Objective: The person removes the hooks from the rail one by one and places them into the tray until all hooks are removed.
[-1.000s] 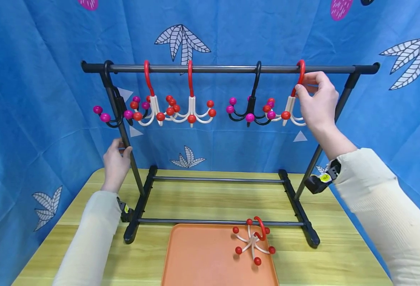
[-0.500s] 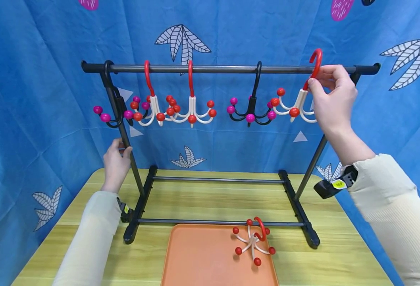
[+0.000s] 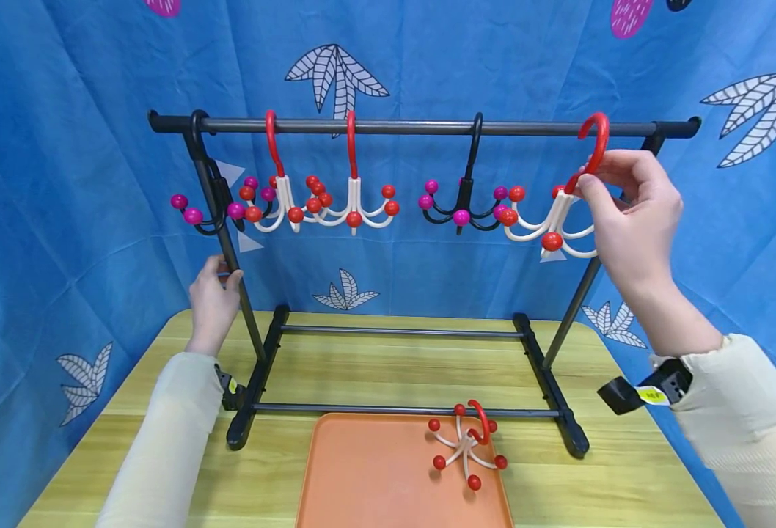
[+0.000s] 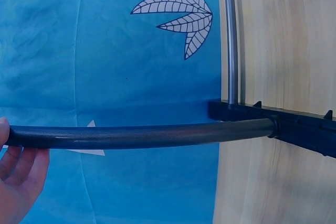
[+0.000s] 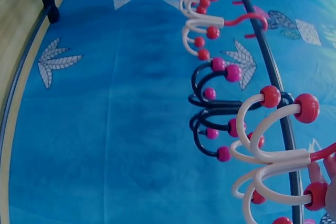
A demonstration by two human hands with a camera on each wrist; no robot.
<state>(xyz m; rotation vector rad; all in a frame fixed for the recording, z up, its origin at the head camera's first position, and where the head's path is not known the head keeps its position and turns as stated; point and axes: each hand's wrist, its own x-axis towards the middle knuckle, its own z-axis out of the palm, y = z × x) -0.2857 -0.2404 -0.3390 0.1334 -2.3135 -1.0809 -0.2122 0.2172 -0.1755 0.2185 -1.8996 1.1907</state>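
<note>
My right hand [image 3: 635, 220] pinches a hanger with a red hook and white ball-tipped arms [image 3: 556, 213] by the base of its hook. The hook appears in front of the rack's top rail [image 3: 414, 127], near its right end. In the right wrist view this hanger's white arms [image 5: 283, 157] fill the lower right, and only a bit of the fingers shows. My left hand [image 3: 213, 304] holds the rack's left upright [image 3: 249, 315], thumb on one side and fingers [image 4: 37, 169] on the other. A similar red-and-white hanger [image 3: 469, 444] lies on the orange tray [image 3: 368, 469].
On the rail hang a black hanger with pink balls [image 3: 219, 198] at the left end, two red-and-white hangers [image 3: 284, 194] beside it, and another black one [image 3: 463, 198] right of centre. The rack's black feet [image 3: 546, 381] stand on the wooden table [image 3: 388, 367]. A blue curtain [image 3: 427, 279] hangs behind.
My right hand has lifted the red-and-white hanger off the rail, moved it right, then lowered it in front of the rail. The left hand has stayed in place.
</note>
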